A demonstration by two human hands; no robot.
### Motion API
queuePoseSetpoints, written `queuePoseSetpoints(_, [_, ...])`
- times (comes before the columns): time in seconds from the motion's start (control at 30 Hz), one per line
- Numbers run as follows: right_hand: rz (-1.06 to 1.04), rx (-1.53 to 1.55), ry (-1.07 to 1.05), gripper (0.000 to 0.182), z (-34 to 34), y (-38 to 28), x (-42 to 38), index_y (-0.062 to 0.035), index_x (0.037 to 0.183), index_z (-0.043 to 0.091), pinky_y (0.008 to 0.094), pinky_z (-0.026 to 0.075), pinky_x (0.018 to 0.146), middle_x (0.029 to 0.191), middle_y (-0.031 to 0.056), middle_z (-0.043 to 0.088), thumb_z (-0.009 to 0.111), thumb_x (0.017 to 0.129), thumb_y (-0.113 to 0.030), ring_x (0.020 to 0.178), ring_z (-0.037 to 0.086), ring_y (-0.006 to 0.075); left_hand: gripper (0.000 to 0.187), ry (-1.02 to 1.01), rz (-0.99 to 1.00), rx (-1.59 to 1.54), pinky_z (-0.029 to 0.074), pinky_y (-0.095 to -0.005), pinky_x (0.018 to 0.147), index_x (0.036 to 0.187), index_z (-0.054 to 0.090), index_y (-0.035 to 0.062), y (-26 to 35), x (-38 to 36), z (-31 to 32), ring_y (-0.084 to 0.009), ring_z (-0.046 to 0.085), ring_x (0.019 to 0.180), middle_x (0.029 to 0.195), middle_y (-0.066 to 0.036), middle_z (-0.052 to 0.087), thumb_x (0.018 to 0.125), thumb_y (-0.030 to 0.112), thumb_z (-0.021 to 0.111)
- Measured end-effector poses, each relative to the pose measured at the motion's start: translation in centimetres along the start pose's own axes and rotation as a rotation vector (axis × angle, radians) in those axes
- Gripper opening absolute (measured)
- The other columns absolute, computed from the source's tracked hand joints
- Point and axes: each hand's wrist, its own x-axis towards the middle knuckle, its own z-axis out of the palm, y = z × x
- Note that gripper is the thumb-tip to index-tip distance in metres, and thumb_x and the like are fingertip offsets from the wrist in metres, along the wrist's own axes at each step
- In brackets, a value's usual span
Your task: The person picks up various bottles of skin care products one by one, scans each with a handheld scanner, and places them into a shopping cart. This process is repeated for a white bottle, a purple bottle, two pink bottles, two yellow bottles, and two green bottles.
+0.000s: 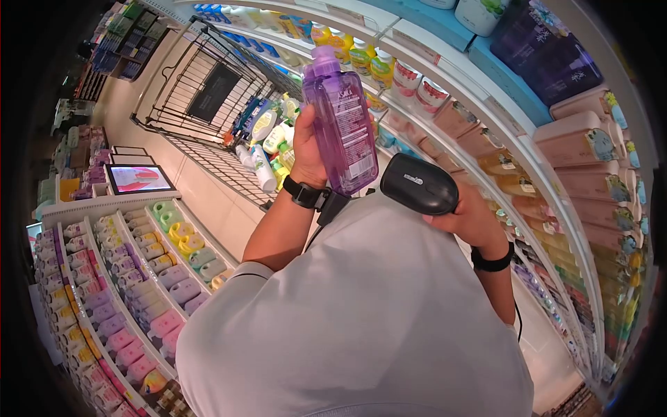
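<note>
A clear purple bottle [345,132] with a lilac cap stands nearly upright in my left hand [309,146]. Its printed back label and barcode face me. My fingers wrap round it from the left, partly hidden behind the bottle. To its right, my right hand [476,215] grips a black handheld barcode scanner [419,184]. The scanner's rounded top covers most of those fingers. Scanner and bottle are close together but apart. Each wrist wears a black strap, and a dark device sits beside the left one.
A wire shopping cart [187,132] holding several bottles stands ahead on the left. Shelves of bottles [577,149] curve along the right. Another product shelf [132,278] fills the lower left, with a small lit screen [137,178] on top. Pale floor tiles [201,184] lie between.
</note>
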Motion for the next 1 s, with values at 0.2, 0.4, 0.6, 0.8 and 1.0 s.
queuePoseSetpoints(0.2, [0.052, 0.032, 0.045, 0.036, 0.1, 0.0, -0.1, -0.0014, 0.111, 0.064, 0.0244, 0.044, 0.083, 0.099, -0.0027, 0.064, 0.072, 0.076, -0.007, 0.089, 0.054, 0.0078, 0.084, -0.040, 0.033, 0.283, 0.039, -0.0498, 0.108, 0.144, 0.035, 0.0013, 1.0, 0.4, 0.5, -0.0354, 0.049, 0.127, 0.138, -0.022, 0.048, 0.079, 0.038, 0.072])
queuePoseSetpoints(0.4, [0.047, 0.131, 0.085, 0.038, 0.3, 0.5, 0.1, -0.0014, 0.114, 0.064, 0.0232, 0.042, 0.086, 0.103, -0.0023, 0.064, 0.071, 0.077, -0.007, 0.092, 0.053, 0.0072, 0.088, -0.080, 0.077, 0.343, 0.034, -0.0503, 0.112, 0.147, 0.030, 0.0020, 1.1, 0.5, 1.6, -0.0362, 0.039, 0.136, 0.143, -0.022, 0.042, 0.077, 0.032, 0.071])
queuePoseSetpoints(0.6, [0.102, 0.140, 0.076, 0.040, 0.2, 1.0, 0.0, -0.0007, 0.116, 0.064, 0.0234, 0.042, 0.087, 0.107, -0.0018, 0.064, 0.071, 0.076, -0.006, 0.095, 0.053, 0.0076, 0.089, -0.077, 0.096, 0.361, 0.031, -0.0517, 0.113, 0.148, 0.030, 0.0018, 1.4, 0.2, 2.5, -0.0400, 0.035, 0.139, 0.145, -0.022, 0.041, 0.074, 0.028, 0.072])
queuePoseSetpoints(0.8, [0.053, 0.168, 0.104, 0.036, 0.4, 1.6, 0.3, -0.0027, 0.114, 0.065, 0.0243, 0.044, 0.086, 0.101, -0.0024, 0.066, 0.071, 0.079, -0.005, 0.091, 0.055, 0.0068, 0.090, -0.067, 0.097, 0.336, 0.030, -0.0528, 0.114, 0.148, 0.030, 0.0022, 1.4, 0.0, 2.6, -0.0405, 0.032, 0.140, 0.147, -0.023, 0.039, 0.073, 0.028, 0.072])
queuePoseSetpoints(1.0, [0.091, 0.199, 0.098, 0.036, 0.7, 1.1, 0.3, -0.0025, 0.114, 0.065, 0.0243, 0.044, 0.085, 0.102, -0.0023, 0.065, 0.071, 0.079, -0.005, 0.091, 0.055, 0.0068, 0.090, -0.063, 0.097, 0.322, 0.029, -0.0527, 0.115, 0.148, 0.030, 0.0025, 1.6, -0.4, 2.4, -0.0399, 0.031, 0.141, 0.147, -0.022, 0.040, 0.074, 0.028, 0.072])
